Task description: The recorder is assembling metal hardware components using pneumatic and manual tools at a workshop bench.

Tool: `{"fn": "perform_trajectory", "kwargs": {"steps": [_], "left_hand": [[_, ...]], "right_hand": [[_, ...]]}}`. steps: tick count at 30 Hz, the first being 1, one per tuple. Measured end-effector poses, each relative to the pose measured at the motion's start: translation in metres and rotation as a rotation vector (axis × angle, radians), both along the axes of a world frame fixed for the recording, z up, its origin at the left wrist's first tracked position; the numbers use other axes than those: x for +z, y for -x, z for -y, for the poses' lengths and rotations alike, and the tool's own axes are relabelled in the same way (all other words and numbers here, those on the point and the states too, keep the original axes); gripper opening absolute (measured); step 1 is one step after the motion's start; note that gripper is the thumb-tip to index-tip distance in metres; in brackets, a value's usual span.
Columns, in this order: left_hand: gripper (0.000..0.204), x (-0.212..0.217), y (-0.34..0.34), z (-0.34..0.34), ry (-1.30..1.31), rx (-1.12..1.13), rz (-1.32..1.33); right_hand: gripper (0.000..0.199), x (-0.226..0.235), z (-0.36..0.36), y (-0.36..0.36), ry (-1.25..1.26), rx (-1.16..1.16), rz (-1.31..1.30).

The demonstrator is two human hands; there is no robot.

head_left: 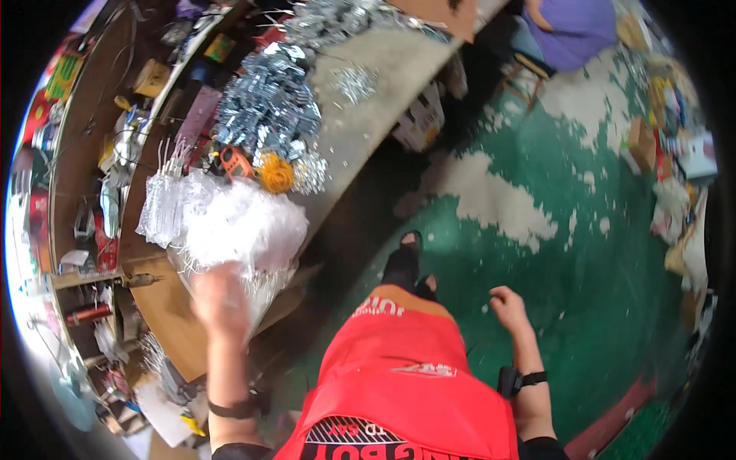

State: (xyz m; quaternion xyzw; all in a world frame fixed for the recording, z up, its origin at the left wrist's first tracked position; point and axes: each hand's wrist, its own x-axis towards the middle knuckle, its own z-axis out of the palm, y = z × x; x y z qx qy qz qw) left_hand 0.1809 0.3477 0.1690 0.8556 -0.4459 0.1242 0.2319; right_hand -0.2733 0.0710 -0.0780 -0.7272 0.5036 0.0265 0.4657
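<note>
My left hand (218, 295) is smeared by motion over the near end of the workbench (360, 96); its fingers cannot be made out. Just beyond it lies a heap of clear plastic bags (245, 226), with thin white strands poking out along the near edge. Behind the bags sit a coil of orange-yellow cord (275, 173), an orange tool (234, 162) and a big pile of shiny metal parts (268, 103). Out over the floor at my right side hangs my right hand (507, 308), fingers curled in, nothing showing in it. It is apart from any object.
Cluttered shelves (100, 146) run along the left, with a power-tool-like item (142, 280) near the bench's end. Another person in purple (571, 34) sits at the far right. Boxes and bags (671, 207) line the right side of the worn green floor (583, 291).
</note>
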Motion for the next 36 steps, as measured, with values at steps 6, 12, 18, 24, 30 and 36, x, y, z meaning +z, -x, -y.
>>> {"fn": "perform_trajectory", "kwargs": {"steps": [6, 12, 18, 24, 30, 36], "left_hand": [[0.027, -0.161, 0.094, 0.079, -0.356, -0.258, -0.557], [0.04, -0.411, 0.057, 0.117, -0.25, 0.455, -1.071], [0.044, -0.537, -0.026, 0.188, 0.585, 1.491, -1.628], [0.044, -0.608, -0.009, 0.186, 1.131, 1.775, -1.547], [0.045, -0.655, 0.01, 0.202, 1.453, 1.835, -1.44], [0.046, -0.682, 0.019, 0.218, 1.703, 1.856, -1.347]], "right_hand": [[0.016, 0.044, 0.095, -0.19, 0.316, 0.362, 0.216], [0.03, 0.044, 0.219, -0.357, 0.596, 0.633, 0.299], [0.043, 0.009, 0.319, -0.5, 0.979, 0.835, 0.331], [0.044, -0.031, 0.33, -0.527, 0.953, 0.893, 0.411], [0.046, -0.036, 0.328, -0.521, 0.949, 0.966, 0.397], [0.044, -0.033, 0.318, -0.515, 0.941, 0.986, 0.29]]}}
